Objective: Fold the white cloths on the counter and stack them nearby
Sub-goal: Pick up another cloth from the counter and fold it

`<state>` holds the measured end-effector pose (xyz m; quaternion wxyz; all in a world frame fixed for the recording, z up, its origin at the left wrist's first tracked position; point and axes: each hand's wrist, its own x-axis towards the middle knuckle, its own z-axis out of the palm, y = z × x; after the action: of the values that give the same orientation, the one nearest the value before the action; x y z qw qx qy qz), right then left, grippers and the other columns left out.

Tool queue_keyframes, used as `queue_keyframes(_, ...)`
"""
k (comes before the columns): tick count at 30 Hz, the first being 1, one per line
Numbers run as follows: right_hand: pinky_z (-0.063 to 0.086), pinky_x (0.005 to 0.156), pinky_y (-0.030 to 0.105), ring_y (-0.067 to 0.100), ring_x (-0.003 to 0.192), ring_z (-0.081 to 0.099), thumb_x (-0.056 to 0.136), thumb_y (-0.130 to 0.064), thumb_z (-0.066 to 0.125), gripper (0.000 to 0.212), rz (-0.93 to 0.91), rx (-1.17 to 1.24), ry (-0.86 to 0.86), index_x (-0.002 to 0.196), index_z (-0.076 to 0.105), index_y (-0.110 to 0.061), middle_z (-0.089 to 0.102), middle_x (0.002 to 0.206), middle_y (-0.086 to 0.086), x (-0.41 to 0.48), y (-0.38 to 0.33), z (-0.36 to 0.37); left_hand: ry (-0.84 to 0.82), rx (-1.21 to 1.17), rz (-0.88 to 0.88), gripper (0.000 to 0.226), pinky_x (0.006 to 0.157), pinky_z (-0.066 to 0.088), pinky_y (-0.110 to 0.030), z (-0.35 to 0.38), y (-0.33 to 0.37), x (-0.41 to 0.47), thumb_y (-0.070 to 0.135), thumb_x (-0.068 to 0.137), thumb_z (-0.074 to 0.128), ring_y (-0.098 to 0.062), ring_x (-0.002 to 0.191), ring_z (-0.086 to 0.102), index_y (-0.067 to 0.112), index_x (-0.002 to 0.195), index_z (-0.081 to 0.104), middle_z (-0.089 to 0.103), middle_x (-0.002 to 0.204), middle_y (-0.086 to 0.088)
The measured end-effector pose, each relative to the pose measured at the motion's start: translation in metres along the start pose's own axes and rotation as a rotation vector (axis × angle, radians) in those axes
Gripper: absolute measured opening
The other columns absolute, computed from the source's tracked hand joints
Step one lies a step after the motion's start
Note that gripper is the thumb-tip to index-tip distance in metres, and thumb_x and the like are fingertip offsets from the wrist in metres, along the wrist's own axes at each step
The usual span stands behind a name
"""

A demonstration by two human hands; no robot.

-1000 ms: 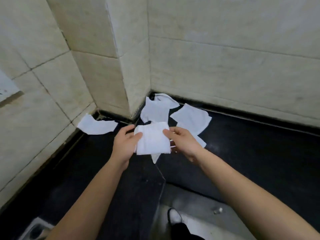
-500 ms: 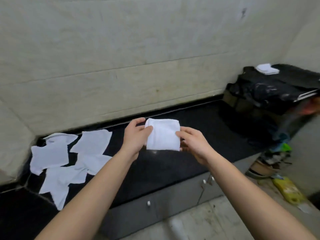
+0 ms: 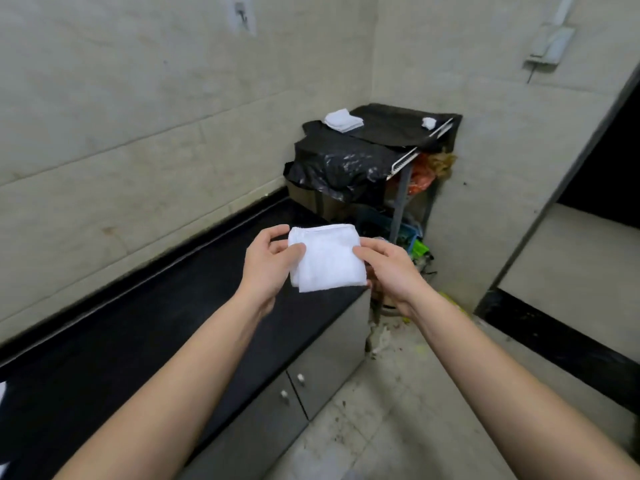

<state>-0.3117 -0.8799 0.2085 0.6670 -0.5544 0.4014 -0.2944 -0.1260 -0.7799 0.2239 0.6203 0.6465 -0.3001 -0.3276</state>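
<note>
Both our hands hold one folded white cloth [image 3: 327, 261] in the air. Our left hand [image 3: 266, 261] pinches its left edge between thumb and fingers, and our right hand [image 3: 391, 271] pinches its right edge. The black counter [image 3: 138, 334] lies below the left hand. Beyond both hands, well apart, a stack of folded cloths [image 3: 343, 120] rests on a black-covered stand [image 3: 388, 129] in the corner.

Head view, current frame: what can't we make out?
- Left hand and right hand fingers behind the folded cloth: hidden by it.
- Layer count in the white stack on the black shelf: too small.
- White lump beside it: too small to identify.
- White sliver at left edge: cut off.
</note>
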Motion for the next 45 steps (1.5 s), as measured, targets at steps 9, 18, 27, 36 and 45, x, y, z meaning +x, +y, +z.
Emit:
queue_keyframes(9,0.049,0.049,0.020,0.003,0.066,0.067,0.095,-0.025,0.065,0.018,-0.087,-0.032,0.196,0.111,0.073,-0.021,0.076,0.099,-0.002,0.136,-0.043,-0.083,-0.117,-0.078,0.059,0.042,0.058,0.050,-0.012,0.112,0.013,0.155,0.005,0.084,0.069,-0.002,0.079,0.071,0.018,0.122,0.057,0.075,0.087,0.005)
queue_keyframes(18,0.053,0.057,0.025,0.009,0.074,0.069,0.097,-0.025,0.064,0.019,-0.122,-0.051,0.290,0.113,0.071,-0.020,0.076,0.100,-0.001,0.264,-0.114,-0.137,-0.220,-0.063,0.073,0.039,0.044,0.045,-0.014,0.192,0.056,0.302,0.008,0.086,0.067,-0.004,0.071,0.068,0.021,0.121,0.057,0.075,0.088,0.005)
queue_keyframes(27,0.052,0.064,0.015,-0.002,0.080,0.070,0.094,-0.031,0.067,0.010,-0.123,-0.127,0.223,0.102,0.072,-0.030,0.075,0.099,-0.014,0.414,-0.129,-0.211,-0.167,-0.005,0.046,0.046,0.079,0.055,-0.030,0.267,0.037,0.418,0.011,0.085,0.070,-0.009,0.088,0.072,0.024,0.126,0.054,0.076,0.093,0.003)
queue_keyframes(36,0.053,0.065,0.016,-0.001,0.085,0.068,0.094,-0.031,0.065,0.016,-0.106,-0.218,-0.125,0.107,0.073,-0.032,0.071,0.097,-0.022,0.607,-0.163,-0.259,0.190,0.047,-0.020,0.043,0.073,0.057,-0.031,0.332,0.045,0.532,0.008,0.086,0.071,-0.016,0.089,0.072,0.022,0.123,0.054,0.072,0.101,-0.007)
queue_keyframes(45,0.049,0.053,0.012,-0.005,0.074,0.069,0.092,-0.027,0.067,0.009,-0.065,-0.261,-0.362,0.092,0.069,-0.035,0.073,0.095,-0.017,0.724,-0.184,-0.230,0.428,0.052,-0.043,0.039,0.064,0.056,-0.028,0.325,0.041,0.612,0.006,0.085,0.071,-0.012,0.081,0.072,0.019,0.119,0.056,0.073,0.086,0.004)
